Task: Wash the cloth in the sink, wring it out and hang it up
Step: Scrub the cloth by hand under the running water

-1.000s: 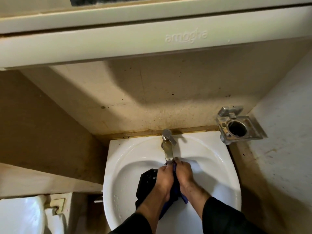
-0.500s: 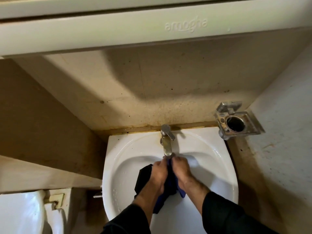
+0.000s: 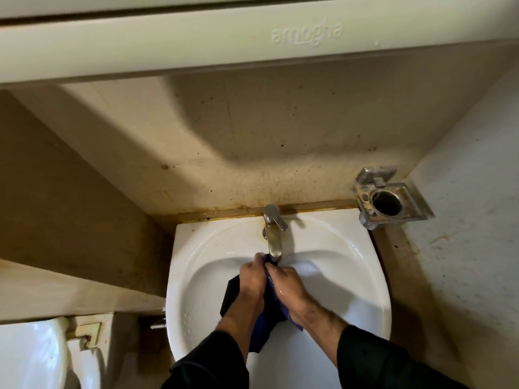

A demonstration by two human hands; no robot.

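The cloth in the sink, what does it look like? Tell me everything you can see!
The cloth is dark, blue along its edges and nearly black where it bunches up, and it looks soft. It is crumpled over the white sink, its top end right under the spout of the metal tap. The left hand and the right hand grip it between them, and the right hand's skin glistens. One end hangs down toward the near rim.

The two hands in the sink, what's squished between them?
In the head view, a dark blue cloth is bunched between the left hand and right hand, just under the tap.
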